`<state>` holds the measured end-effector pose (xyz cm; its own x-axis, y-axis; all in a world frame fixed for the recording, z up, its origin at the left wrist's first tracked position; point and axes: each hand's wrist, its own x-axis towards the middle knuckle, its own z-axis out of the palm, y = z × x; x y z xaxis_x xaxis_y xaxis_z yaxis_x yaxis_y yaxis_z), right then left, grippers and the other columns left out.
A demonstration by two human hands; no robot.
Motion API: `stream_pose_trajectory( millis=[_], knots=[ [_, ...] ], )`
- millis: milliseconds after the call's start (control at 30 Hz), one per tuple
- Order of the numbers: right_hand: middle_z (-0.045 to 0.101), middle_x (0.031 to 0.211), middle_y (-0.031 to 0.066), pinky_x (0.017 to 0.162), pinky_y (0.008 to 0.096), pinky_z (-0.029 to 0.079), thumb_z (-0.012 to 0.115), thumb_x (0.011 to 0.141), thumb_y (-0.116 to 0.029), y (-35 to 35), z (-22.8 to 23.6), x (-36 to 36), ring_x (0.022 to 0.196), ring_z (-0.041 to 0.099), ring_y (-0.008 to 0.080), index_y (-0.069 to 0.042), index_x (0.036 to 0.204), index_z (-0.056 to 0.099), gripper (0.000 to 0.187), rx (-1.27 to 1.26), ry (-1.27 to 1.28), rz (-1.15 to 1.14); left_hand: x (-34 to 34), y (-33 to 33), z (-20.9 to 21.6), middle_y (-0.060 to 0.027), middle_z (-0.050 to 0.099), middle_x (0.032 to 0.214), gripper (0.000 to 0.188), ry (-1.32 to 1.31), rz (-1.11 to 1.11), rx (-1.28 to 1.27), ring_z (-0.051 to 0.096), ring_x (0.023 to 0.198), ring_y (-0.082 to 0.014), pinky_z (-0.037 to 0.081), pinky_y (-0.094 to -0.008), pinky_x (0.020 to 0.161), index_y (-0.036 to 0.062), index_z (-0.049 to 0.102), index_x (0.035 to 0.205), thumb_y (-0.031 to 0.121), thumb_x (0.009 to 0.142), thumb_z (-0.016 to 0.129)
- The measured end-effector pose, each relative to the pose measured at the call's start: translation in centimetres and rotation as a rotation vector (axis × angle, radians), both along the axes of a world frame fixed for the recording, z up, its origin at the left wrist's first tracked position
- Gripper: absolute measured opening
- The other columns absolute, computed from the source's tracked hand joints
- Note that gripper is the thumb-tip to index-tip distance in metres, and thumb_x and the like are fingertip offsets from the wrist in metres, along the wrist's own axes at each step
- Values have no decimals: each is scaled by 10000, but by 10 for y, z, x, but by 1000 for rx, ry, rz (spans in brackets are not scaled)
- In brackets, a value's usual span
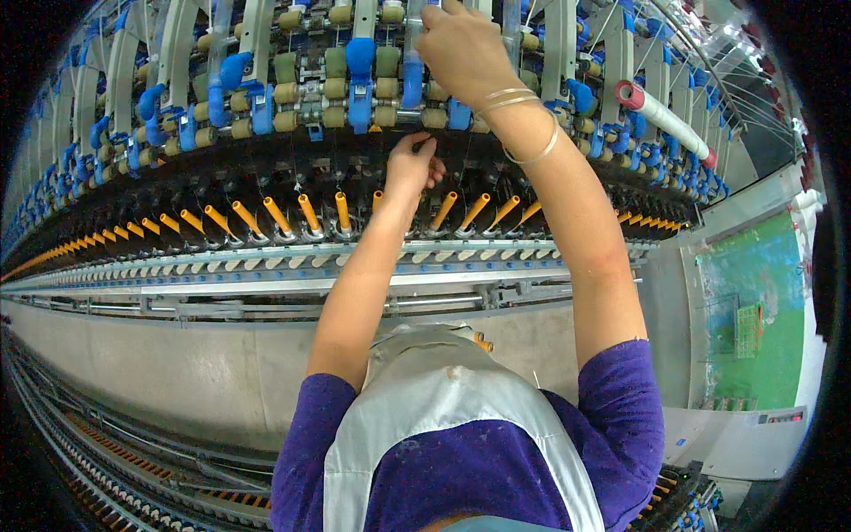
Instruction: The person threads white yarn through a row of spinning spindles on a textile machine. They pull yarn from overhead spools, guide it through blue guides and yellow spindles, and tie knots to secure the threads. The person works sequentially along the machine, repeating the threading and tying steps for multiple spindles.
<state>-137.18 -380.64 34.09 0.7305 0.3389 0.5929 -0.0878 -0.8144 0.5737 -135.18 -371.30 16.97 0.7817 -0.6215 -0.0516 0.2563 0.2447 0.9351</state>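
Observation:
A long spinning frame fills the view, with a row of orange bobbin spindles (pixel 308 213) below and blue-and-beige roller arms (pixel 360 84) above. My left hand (pixel 409 167) is raised between the two rows, its fingertips pinched together as if on a fine thread; the thread itself is too thin to see. My right hand (pixel 463 51) reaches higher, fingers curled around a part of the roller section beside a blue arm (pixel 413 82). Thin bangles (pixel 523 124) sit on my right wrist. Purple sleeves and a grey apron (pixel 443 399) show at the bottom.
A white tube with red ends (pixel 667 120) lies across the upper right of the machine. A grey metal rail (pixel 266 284) runs beneath the spindles. A green floor (pixel 753 310) shows on the right past the machine's end panel. A lower track of small parts (pixel 115 461) curves at the bottom left.

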Motion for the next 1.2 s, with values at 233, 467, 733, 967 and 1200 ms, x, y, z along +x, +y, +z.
stream_pose_trajectory(
  millis=[233,467,733,967,1200],
  knots=[
    [672,926,94,857,382,468,642,728,-114,11,-6,-1,964,612,255,-71,812,734,132,-66,128,-291,-35,85,-42,-54,637,685,205,-286,82,232,571,544,-113,452,-251,512,9,674,925,205,908,614],
    [672,878,99,819,393,492,637,717,-103,10,0,6,910,640,263,-82,759,716,92,16,257,-289,38,173,-45,-119,535,1039,300,-849,831,497,547,752,-242,461,-334,696,-6,620,1036,137,794,724],
    [656,943,88,789,422,495,645,764,-226,11,3,2,900,629,281,-104,829,713,155,173,201,-191,81,178,-49,-137,639,814,170,-976,558,618,626,739,-307,485,-389,646,13,636,776,168,799,703],
    [638,979,55,786,389,493,671,825,-322,8,4,3,911,615,277,-102,866,690,225,416,-39,72,-14,211,-142,-154,649,797,122,-968,-90,484,637,753,-346,491,-432,661,39,584,874,160,876,597],
    [638,987,60,785,398,499,646,834,-356,8,6,0,908,616,302,-109,886,691,256,534,-40,224,-92,507,-361,-144,585,747,170,-330,-466,1363,573,697,-295,438,-397,600,43,601,869,212,889,593]
  ],
)
